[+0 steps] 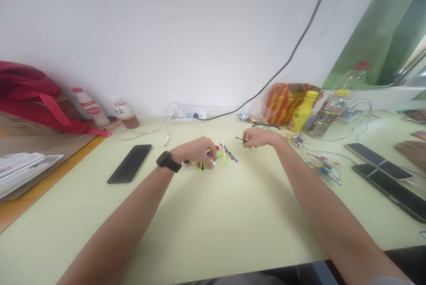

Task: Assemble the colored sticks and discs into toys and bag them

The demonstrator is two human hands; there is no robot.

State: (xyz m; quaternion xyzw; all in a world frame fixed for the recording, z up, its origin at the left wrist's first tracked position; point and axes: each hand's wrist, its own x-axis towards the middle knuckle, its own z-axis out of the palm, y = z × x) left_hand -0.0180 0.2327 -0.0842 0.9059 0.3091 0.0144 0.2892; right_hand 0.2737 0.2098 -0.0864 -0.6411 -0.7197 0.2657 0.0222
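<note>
My left hand [199, 148], with a black watch [169, 161] on its wrist, is bent down over a pile of small coloured plastic pieces [201, 166]. Its fingers are closed together beside a blue-and-yellow piece and a white bit; what exactly they grip is too small to make out. Right of it lie several thin plastic sticks [224, 153] in white, yellow, green, red and blue. My right hand [257, 137] pinches a thin dark stick with a pointed tip [240, 139], held just above the table to the right of those sticks.
A black phone [129, 164] lies at left. Along the wall stand a power strip [186, 116], bottles [302, 112] and a striped bag [281, 102], with glasses [266, 125] in front. At right are bagged plastic parts [324, 167], two phones [389, 189] and another person's hand [412, 152].
</note>
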